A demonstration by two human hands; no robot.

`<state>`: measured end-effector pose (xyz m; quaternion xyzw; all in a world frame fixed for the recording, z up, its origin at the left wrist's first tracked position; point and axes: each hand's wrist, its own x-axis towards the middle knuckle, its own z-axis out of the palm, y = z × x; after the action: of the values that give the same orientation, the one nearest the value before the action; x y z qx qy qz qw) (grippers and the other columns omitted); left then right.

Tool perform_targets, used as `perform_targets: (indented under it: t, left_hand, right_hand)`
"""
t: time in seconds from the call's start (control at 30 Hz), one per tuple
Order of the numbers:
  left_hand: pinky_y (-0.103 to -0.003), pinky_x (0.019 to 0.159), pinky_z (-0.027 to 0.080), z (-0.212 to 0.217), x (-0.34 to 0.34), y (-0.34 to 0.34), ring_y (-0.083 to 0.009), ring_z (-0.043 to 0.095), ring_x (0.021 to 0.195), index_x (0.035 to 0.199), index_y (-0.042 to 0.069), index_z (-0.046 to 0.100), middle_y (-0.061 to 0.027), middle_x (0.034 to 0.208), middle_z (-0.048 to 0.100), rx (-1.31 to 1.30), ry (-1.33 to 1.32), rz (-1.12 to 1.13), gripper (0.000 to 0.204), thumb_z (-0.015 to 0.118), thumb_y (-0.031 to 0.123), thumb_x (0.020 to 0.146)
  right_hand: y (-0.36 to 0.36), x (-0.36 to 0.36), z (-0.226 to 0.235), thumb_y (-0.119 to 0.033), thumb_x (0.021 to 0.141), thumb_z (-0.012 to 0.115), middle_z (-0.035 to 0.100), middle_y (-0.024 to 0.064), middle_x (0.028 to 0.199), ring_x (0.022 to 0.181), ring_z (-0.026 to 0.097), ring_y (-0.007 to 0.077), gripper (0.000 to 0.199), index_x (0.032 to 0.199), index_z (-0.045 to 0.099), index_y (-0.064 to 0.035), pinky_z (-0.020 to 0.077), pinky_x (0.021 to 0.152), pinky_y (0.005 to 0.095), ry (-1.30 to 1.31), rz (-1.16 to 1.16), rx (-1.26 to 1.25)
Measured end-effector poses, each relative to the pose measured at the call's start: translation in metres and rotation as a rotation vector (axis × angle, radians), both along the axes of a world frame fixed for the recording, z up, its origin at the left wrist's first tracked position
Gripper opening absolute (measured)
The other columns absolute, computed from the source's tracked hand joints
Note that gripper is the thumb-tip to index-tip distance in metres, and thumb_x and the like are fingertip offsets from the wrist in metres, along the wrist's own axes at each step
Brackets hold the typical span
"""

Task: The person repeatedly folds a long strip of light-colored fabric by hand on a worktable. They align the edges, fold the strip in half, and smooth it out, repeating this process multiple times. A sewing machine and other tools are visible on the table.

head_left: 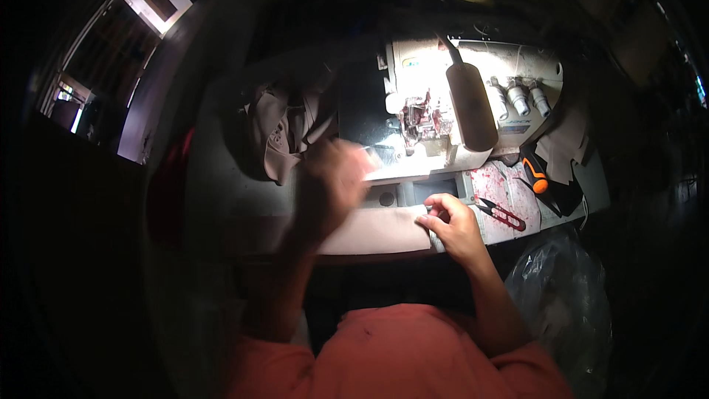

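A long beige fabric strip lies along the front edge of the sewing table. My right hand pinches its right end between thumb and fingers. Above the strip's left part is my left hand, smeared by motion, so its fingers cannot be made out. Just beyond the hands stands a white sewing machine, brightly lit around its needle area. A crumpled heap of beige fabric rests on the table to the left of the machine.
Red-handled thread snips lie on a red-stained white cloth right of my right hand. Farther right are an orange-and-black tool and beige fabric pieces. A dark oblong lamp head hangs over the machine. Below right is a clear plastic bag.
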<state>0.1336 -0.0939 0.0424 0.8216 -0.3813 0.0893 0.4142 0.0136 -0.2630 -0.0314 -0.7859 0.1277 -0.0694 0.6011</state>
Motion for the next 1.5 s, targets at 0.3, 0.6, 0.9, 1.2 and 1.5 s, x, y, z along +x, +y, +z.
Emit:
perform_targets:
  t: [0.3,0.6,0.9,1.2,1.5]
  left_hand:
    - [-0.032,0.075,0.04,-0.059,-0.054,-0.006,-0.0235,0.049,0.084,0.083,0.003,0.056,-0.0079,0.083,0.053,-0.069,0.176,-0.2,0.022,0.066,0.01,0.064]
    - [-0.035,0.077,0.038,-0.036,-0.092,0.013,-0.0275,0.049,0.086,0.085,0.004,0.058,-0.0102,0.081,0.052,-0.099,-0.074,0.147,0.015,0.058,0.011,0.072]
    - [-0.039,0.099,0.025,-0.054,-0.058,0.135,-0.0209,0.032,0.119,0.125,0.005,0.03,-0.0044,0.125,0.038,-1.669,0.903,0.304,0.05,0.044,0.032,0.085]
    - [-0.043,0.091,0.032,0.007,-0.094,0.05,-0.0346,0.041,0.109,0.119,-0.002,0.036,-0.0228,0.12,0.038,0.044,0.034,0.158,0.045,0.046,0.02,0.081]
    - [-0.041,0.095,0.027,0.008,-0.086,0.026,-0.036,0.033,0.116,0.123,-0.004,0.03,-0.0252,0.123,0.033,0.117,0.154,-0.068,0.079,0.049,0.053,0.073]
  right_hand:
    - [0.009,-0.015,0.027,-0.001,0.068,0.062,0.048,0.0055,0.072,0.059,0.047,0.0117,0.011,0.074,0.053,-0.0001,0.0404,0.053,0.0222,-0.202,0.05,-0.11]
    - [0.019,-0.014,0.044,-0.006,0.072,0.061,0.048,0.0021,0.064,0.056,0.044,0.0081,0.015,0.07,0.048,-0.0015,0.0372,0.049,0.0225,-0.048,0.124,-0.021]
    - [0.038,-0.017,0.071,-0.008,0.079,0.048,0.056,0.0096,0.064,0.051,0.056,0.0156,0.009,0.077,0.05,0.0004,0.0475,0.047,0.0267,-0.074,-0.046,0.565]
    - [0.061,-0.006,0.081,-0.019,0.085,0.046,0.058,0.0087,0.078,0.066,0.059,0.0139,0.025,0.094,0.051,0.0031,0.0503,0.059,0.0256,0.092,0.179,0.822]
    - [0.041,-0.022,0.082,0.002,0.076,0.05,0.058,0.0066,0.085,0.075,0.056,0.0101,0.017,0.093,0.053,0.0042,0.0453,0.07,0.0217,0.003,0.177,0.531]
